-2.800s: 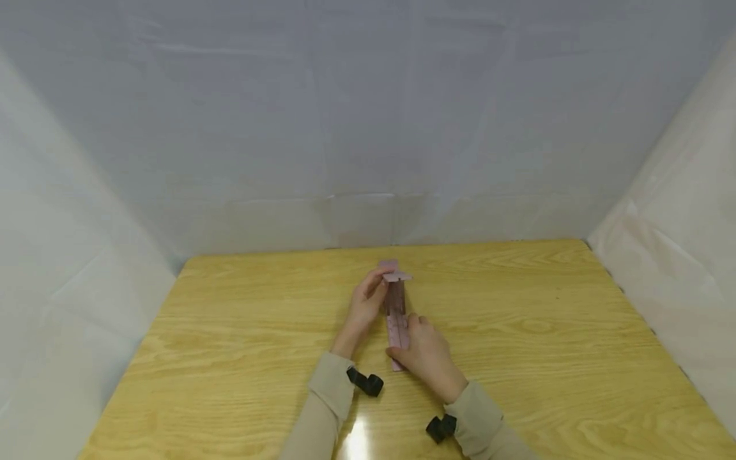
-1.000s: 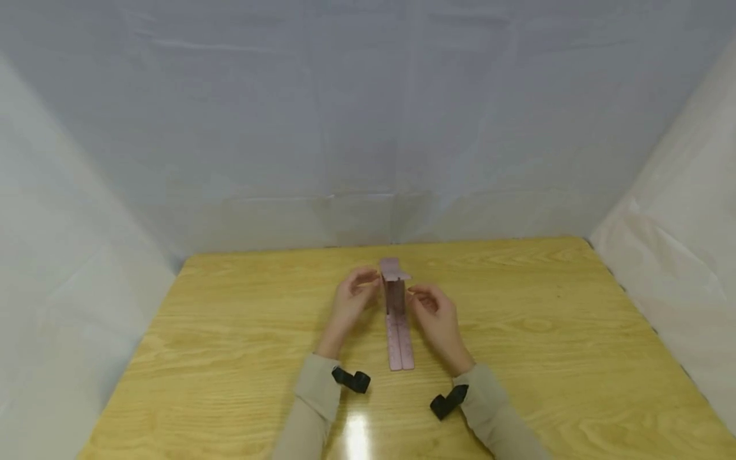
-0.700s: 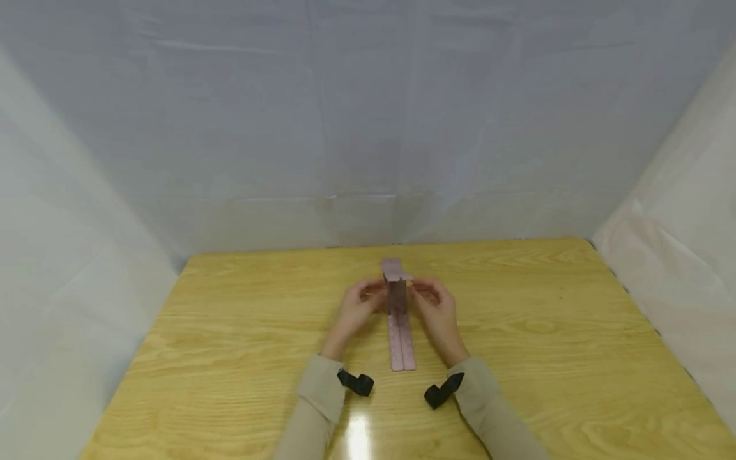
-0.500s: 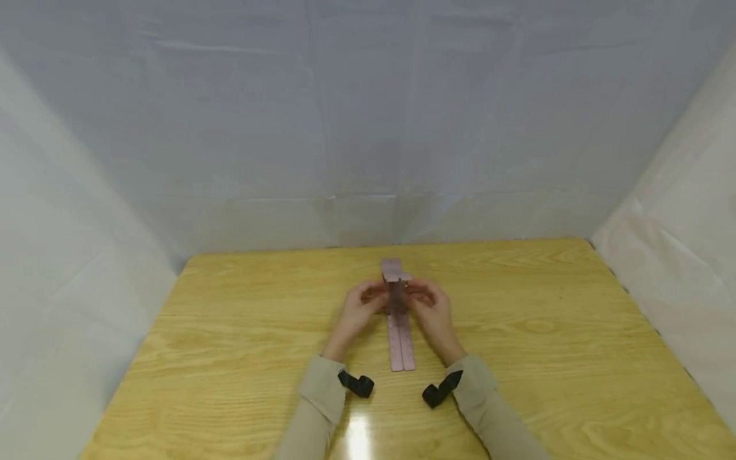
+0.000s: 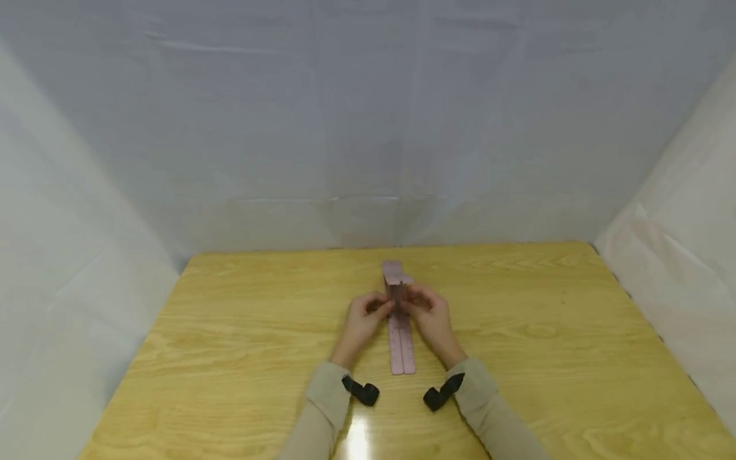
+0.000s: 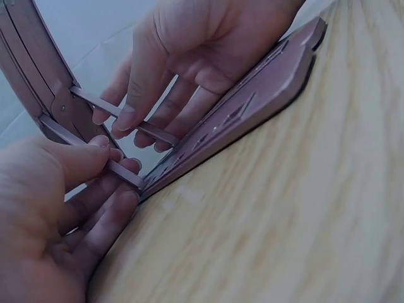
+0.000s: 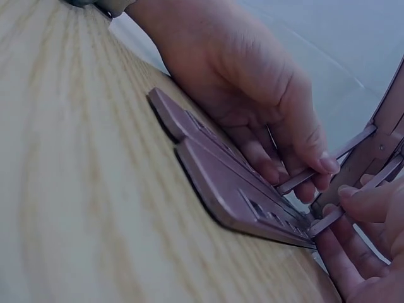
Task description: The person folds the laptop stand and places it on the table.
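Note:
A pink folding stand (image 5: 402,350) lies lengthwise on the wooden table, its two-strip base flat and its upper part raised. Thin support struts run from the slotted base (image 6: 246,107) up to the hinged arm (image 6: 38,60). My left hand (image 5: 362,319) pinches one strut (image 6: 126,175) between thumb and fingers, on the stand's left side. On the other side, my right hand (image 5: 432,319) pinches the second strut (image 7: 297,182) the same way. Both struts lean between base and arm, their lower ends at the row of slots.
The wooden table (image 5: 253,319) extends around the stand on all sides. A grey sheet (image 5: 368,128) hangs behind it, with white sheets (image 5: 63,268) at the sides. Black camera mounts (image 5: 362,391) sit at both wrists.
The right hand has left the base strips and the left hand the raised top. Both came in from either side and now pinch the struts. The stand has stayed in place.

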Demonstrator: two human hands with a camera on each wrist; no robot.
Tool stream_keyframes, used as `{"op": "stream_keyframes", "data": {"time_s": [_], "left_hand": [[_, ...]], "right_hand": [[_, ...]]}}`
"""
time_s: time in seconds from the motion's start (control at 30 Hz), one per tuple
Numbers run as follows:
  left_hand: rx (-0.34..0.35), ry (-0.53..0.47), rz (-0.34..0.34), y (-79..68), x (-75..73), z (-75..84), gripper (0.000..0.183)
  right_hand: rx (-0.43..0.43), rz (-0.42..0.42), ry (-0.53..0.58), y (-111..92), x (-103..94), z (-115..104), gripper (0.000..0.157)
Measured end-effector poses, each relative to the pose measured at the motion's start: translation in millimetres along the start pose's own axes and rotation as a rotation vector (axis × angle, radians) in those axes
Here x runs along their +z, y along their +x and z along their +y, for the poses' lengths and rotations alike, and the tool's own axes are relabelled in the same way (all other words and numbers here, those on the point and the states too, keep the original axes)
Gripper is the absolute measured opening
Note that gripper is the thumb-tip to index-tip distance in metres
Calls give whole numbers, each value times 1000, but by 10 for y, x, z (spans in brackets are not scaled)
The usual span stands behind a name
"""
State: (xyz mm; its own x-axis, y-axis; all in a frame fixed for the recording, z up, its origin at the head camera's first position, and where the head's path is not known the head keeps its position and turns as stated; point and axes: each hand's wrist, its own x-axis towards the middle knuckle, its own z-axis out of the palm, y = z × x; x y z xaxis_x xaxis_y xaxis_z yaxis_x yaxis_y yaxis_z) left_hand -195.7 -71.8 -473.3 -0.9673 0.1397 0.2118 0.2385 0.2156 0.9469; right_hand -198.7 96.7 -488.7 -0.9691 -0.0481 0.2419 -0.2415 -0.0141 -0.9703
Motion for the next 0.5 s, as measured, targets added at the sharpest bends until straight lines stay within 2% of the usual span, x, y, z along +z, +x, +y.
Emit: {"op": "stream_keyframes", "data": {"time_s": [0.13,0.33,0.5], "left_hand": [[8,21,15,-18,9,7,7],[18,-4,10,-20,10,-16,7],[30,1,16,69,68,-232,5]], "right_hand": [[7,-9,1,-4,-6,11,25],[-16,-28,-2,1,-15,18,24],[-23,-18,-5,8,-43,17,25]]}}
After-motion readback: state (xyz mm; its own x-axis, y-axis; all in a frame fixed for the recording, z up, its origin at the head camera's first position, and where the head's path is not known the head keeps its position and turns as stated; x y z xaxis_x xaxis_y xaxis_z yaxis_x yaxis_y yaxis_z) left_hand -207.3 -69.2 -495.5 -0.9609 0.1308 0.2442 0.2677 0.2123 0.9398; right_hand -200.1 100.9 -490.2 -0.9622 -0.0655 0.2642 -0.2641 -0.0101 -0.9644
